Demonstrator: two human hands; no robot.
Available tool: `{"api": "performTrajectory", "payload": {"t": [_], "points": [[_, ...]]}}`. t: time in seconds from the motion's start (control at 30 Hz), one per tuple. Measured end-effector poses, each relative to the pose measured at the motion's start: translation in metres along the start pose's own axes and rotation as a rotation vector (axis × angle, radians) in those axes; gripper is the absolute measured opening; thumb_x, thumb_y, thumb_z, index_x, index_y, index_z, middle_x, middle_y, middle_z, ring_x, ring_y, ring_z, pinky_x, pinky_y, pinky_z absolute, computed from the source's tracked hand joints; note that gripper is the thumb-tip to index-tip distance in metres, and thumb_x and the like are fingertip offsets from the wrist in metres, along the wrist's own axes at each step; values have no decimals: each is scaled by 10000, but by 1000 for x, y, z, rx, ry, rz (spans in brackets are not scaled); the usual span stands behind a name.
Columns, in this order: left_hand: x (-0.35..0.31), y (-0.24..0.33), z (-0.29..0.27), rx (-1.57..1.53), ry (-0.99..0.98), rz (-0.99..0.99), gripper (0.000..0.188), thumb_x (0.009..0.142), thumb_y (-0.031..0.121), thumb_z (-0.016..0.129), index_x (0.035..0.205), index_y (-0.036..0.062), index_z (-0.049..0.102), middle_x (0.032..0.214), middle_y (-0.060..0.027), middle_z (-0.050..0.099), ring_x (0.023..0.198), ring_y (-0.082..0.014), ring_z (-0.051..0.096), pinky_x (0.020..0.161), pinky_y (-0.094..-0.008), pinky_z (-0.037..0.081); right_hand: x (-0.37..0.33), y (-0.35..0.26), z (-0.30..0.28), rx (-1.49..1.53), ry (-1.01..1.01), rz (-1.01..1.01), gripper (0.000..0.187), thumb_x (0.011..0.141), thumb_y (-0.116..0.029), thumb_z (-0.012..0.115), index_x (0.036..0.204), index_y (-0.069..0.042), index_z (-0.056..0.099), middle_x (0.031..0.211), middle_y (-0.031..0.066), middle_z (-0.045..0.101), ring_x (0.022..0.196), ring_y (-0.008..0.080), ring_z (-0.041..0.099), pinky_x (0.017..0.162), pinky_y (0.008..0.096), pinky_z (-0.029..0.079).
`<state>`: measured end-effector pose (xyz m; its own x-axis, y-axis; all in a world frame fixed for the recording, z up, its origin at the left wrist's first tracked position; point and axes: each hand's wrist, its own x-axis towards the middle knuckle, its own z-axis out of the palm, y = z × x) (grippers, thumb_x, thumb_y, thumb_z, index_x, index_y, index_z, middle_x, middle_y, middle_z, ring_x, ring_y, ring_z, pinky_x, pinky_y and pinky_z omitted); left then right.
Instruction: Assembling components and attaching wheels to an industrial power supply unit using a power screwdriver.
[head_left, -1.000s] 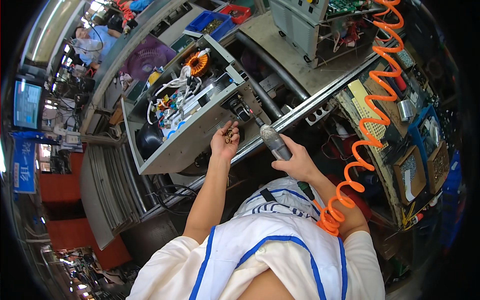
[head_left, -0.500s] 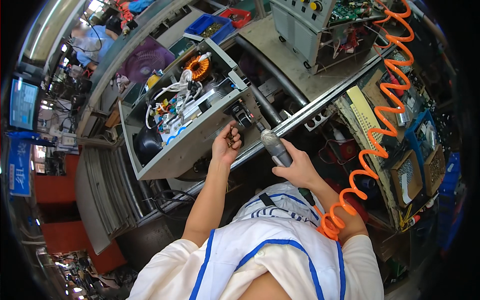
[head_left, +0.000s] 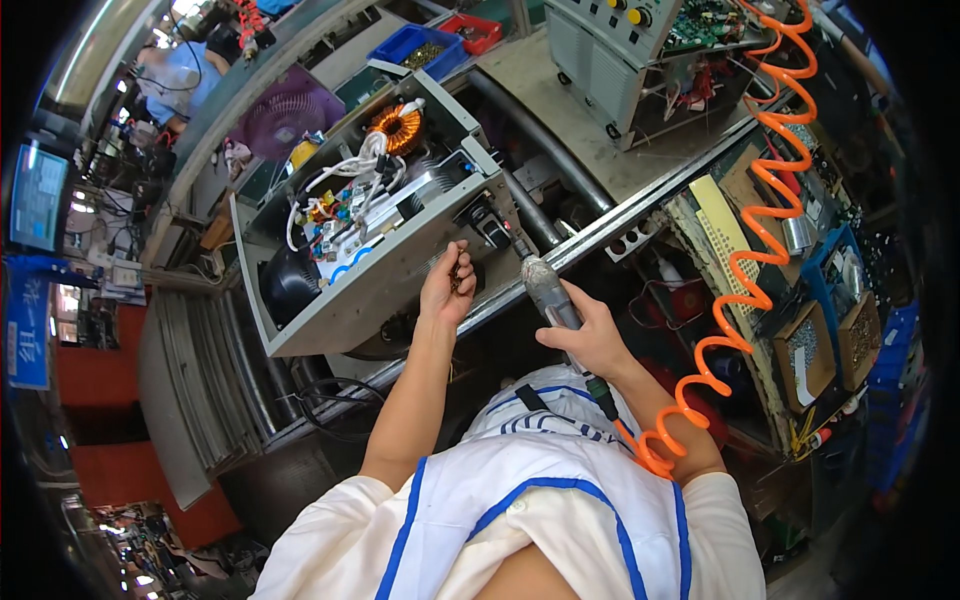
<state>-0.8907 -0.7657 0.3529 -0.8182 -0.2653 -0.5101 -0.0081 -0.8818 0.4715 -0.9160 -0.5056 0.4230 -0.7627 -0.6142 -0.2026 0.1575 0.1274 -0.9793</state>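
My right hand is wrapped round a grey air screwdriver, fed by an orange coiled hose. Its tip meets the side panel of a metal machine case, beside a black round fitting. Near that same panel, my left hand is curled, palm up, around several small brass-coloured screws. The open case lies tilted on the rails, showing an orange copper coil, white cables and circuit parts. Whether the bit sits in a screw is too small to tell.
A second machine with yellow knobs stands at the far right. At right, a bench holds cardboard trays of screws and a blue bin. Another blue bin sits at the back. A person in blue is far left.
The view has shifted slightly. The screwdriver now stands a little more upright with its tip at the panel, and my left fingers have closed further over the screws.
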Motion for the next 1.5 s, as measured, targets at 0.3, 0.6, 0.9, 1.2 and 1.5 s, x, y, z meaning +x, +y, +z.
{"api": "performTrajectory", "payload": {"t": [0.3,0.6,0.9,1.2,1.5], "points": [[-2,-6,0,-22,30,-12,216,964,180,591,1084,1,575,780,-19,516,612,-85,438,449,-203,304,-2,-10,-3,-157,25,41,726,687,-277,764,1314,-7,517,834,114,641,743,198,602,747,310,485],[-3,2,6,-58,-65,-17,271,986,283,555,1064,23,559,729,11,455,575,-82,382,436,-208,265,-23,-16,-8,-267,-35,-15,783,659,-278,761,1338,-5,482,936,201,687,878,303,683,822,348,501],[-13,11,14,163,-123,40,267,981,287,569,958,22,590,646,36,418,525,-60,362,410,-202,234,-30,-23,-8,-349,-209,55,807,646,-244,758,1339,33,449,930,217,665,817,287,674,791,342,507],[-24,31,30,816,-75,136,226,964,213,591,903,2,643,643,46,450,502,-22,359,417,-174,230,-36,-19,-9,-709,-146,-120,752,644,-222,724,1320,-24,460,779,231,627,674,395,640,700,379,512],[-14,16,17,237,-140,10,297,1003,276,507,1087,2,584,656,25,432,538,-61,383,414,-191,256,-25,20,7,-54,-146,-79,708,662,-235,757,1282,18,527,928,141,668,820,231,637,816,324,497]]}}
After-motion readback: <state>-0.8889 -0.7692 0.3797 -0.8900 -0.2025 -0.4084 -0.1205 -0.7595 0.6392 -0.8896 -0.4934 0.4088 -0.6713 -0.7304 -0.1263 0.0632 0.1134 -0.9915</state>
